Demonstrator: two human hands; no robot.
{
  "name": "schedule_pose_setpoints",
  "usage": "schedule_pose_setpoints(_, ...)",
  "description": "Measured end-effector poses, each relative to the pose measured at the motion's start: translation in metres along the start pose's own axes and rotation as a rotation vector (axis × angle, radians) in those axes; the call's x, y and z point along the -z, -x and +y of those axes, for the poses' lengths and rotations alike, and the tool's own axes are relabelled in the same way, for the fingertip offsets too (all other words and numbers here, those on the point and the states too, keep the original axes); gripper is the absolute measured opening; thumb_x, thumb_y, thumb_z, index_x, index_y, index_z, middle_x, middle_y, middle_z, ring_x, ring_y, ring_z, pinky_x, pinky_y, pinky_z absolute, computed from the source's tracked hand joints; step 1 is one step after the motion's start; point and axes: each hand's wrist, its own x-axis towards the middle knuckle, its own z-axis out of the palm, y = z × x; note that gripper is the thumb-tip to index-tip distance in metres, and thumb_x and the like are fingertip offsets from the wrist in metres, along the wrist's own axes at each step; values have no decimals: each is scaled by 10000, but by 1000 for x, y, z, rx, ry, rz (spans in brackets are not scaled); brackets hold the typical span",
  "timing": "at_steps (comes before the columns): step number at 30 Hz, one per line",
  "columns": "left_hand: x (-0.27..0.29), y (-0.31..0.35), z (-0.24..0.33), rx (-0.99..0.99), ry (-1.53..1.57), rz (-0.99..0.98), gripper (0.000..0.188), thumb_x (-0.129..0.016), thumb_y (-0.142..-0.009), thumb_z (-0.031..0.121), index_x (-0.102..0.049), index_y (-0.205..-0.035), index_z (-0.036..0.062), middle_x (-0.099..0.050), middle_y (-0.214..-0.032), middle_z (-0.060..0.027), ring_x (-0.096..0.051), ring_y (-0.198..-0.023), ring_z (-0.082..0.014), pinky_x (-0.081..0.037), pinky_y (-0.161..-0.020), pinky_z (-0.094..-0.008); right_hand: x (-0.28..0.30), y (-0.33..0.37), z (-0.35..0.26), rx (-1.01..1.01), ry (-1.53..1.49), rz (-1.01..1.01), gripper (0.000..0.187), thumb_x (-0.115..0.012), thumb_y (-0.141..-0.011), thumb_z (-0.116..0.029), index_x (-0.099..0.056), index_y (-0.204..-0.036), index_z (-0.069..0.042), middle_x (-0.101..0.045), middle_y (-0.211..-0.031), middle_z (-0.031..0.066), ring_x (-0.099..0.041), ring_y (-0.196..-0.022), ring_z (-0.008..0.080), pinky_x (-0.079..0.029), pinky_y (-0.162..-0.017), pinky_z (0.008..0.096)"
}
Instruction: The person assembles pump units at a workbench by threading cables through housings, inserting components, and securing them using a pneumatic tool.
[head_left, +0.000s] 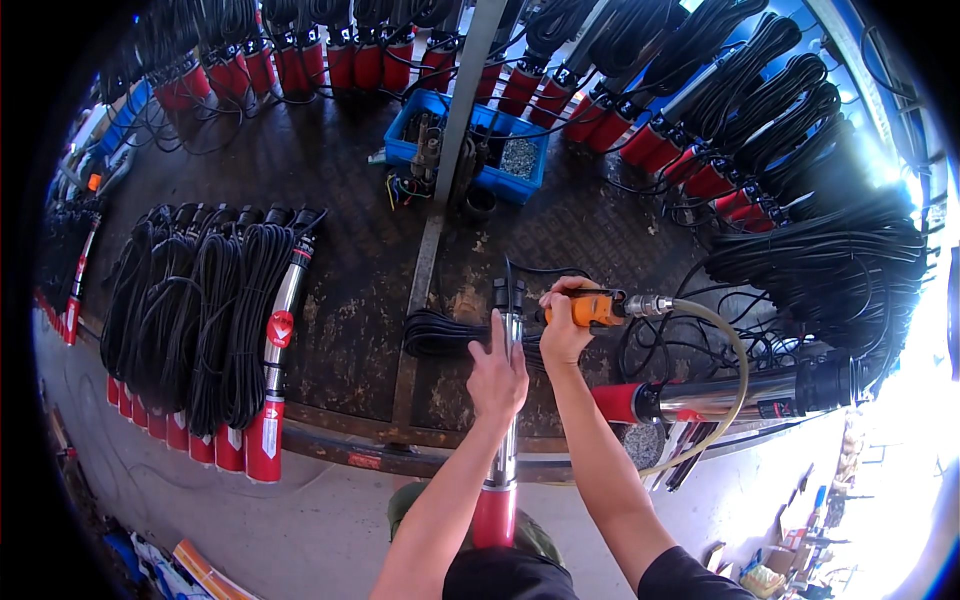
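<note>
Upright pump, one, steel tube with red lower end, standing at the bench's near edge, its black cap level with both hands. Left hand lying flat against the tube, fingers spread wide, gripping nothing. Right hand wrapping around an orange air tool, one, pressing sideways toward the cap; a pale hose looping from it down past the bench edge. Second pump lying crosswise just right of the hands, crowding that side. Cable coil, one, lying just left of the tube. Open bench stretching between this coil and the row of pumps at left, about seven red ends showing. Blue bin, one, sitting at the far side. Further red pumps lining the back, count unclear
</note>
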Motion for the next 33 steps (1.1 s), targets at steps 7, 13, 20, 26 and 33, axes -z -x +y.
schedule_pose_setpoints(7, -1, 0, 2, 3, -70, -1, 636, -512, -1007, 372, -244, -1565, 226, -492, -1057, -206, -662, -716, -358, -575, -640, -430, 5, 0, 10, 36, 77, -57, 161, -603, -814, 21, -582, -949, -64, -616, -829, 74, -593, -665, 151, -537, -666, 279)
schedule_pose_setpoints(13, -8, 1, -1, -14, -53, 21, 663, -482, -1014, 384, -193, -1592, 239, -492, -1026, -203, -643, -695, -385, -561, -637, -475, 6, 1, 13, 47, 69, -57, 156, -599, -812, 32, -582, -939, -56, -619, -829, 80, -594, -659, 155, -532, -658, 282)
schedule_pose_setpoints(20, -10, 2, -1, -22, -54, 33, 667, -485, -1016, 364, -184, -1594, 227, -494, -1028, -209, -636, -686, -387, -565, -639, -466, 6, -1, 13, 36, 64, -37, 157, -581, -797, 44, -573, -929, -42, -618, -815, 81, -592, -650, 154, -517, -636, 278)
schedule_pose_setpoints(26, -4, 4, 6, -13, -87, 24, 657, -533, -998, 337, -237, -1569, 203, -504, -1050, -213, -662, -739, -371, -576, -652, -433, 8, -6, 14, 34, 87, -15, 158, -587, -800, 24, -587, -942, -46, -620, -827, 81, -599, -653, 154, -524, -641, 277)
schedule_pose_setpoints(33, -5, 5, 8, -31, -104, 68, 659, -508, -1004, 352, -213, -1580, 223, -494, -1036, -209, -652, -714, -376, -572, -650, -456, 6, 2, 3, 66, 170, 45, 170, -590, -809, 3, -599, -973, -41, -623, -847, 87, -609, -667, 160, -537, -654, 283)
